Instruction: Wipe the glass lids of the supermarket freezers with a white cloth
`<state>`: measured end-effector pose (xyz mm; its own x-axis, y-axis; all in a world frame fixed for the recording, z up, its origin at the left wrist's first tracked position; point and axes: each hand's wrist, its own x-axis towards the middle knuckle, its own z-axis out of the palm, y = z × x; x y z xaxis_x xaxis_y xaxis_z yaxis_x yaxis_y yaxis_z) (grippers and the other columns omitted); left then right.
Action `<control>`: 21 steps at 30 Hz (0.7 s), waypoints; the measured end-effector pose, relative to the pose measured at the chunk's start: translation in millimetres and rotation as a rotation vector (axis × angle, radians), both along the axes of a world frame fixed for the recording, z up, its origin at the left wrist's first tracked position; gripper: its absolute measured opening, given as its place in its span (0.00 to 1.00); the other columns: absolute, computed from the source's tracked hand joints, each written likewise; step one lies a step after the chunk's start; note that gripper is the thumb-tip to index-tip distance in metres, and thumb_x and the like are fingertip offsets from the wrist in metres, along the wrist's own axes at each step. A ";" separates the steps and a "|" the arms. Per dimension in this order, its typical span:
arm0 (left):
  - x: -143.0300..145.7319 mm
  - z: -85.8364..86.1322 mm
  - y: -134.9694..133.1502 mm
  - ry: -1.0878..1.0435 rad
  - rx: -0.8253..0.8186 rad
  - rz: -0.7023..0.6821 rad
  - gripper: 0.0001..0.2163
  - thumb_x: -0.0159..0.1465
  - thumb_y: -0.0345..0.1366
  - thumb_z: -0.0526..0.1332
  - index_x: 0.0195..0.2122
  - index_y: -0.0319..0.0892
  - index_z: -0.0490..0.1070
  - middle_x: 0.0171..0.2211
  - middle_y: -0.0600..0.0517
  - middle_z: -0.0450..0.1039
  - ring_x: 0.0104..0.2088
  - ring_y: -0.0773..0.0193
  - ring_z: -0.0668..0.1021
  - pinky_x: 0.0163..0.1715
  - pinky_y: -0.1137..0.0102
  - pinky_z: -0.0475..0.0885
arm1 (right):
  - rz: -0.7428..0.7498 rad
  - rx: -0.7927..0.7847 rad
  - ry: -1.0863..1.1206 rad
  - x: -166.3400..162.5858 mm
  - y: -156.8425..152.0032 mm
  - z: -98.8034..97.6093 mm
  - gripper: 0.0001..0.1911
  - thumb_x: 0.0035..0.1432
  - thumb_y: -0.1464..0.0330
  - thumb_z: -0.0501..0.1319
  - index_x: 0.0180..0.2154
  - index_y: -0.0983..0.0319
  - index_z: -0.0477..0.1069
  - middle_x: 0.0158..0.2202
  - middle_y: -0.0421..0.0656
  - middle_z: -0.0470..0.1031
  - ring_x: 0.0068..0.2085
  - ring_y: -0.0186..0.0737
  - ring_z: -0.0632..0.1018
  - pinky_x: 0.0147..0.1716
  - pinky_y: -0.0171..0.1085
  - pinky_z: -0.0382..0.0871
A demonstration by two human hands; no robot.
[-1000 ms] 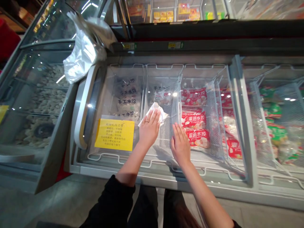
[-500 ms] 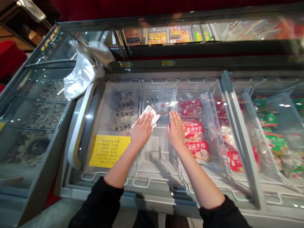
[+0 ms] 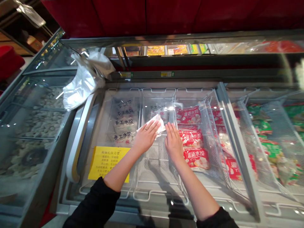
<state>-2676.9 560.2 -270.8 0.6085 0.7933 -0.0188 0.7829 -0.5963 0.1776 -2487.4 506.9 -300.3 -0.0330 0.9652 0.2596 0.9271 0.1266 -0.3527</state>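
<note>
White cloth (image 3: 161,125) lies crumpled on the clear freezer lid (image 3: 101,126), mostly above the second basket from the left, under the left hand (image 3: 146,136). That hand is flattened, palm down, fingers long and close together, presumably to spread pressure through the cloth. The right hand (image 3: 174,142) is just beside it, likewise flattened, perhaps as a brace; I cannot tell whether anything is under its palm. Counting: one cloth, two hands, one curved white handle (image 3: 80,136), and one yellow sign (image 3: 110,161), probably turned to be read from this side. Beneath the lid, four lettered bags (image 3: 124,122) show in the leftmost basket, and at least three red packs (image 3: 192,137) in the third.
</note>
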 end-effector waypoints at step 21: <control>74.9 3.7 94.2 -0.005 -0.048 0.088 0.27 0.81 0.41 0.44 0.79 0.43 0.52 0.79 0.51 0.50 0.79 0.56 0.55 0.76 0.55 0.56 | -0.181 -0.032 0.020 -2.2 -2.4 -3.4 0.38 0.69 0.78 0.44 0.78 0.64 0.49 0.74 0.58 0.65 0.76 0.53 0.64 0.71 0.59 0.67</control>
<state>-2602.0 654.4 -267.1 0.5371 0.8417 -0.0550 0.8306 -0.5164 0.2082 -2489.6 504.5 -303.7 0.1465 0.9628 0.2271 0.9265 -0.0532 -0.3725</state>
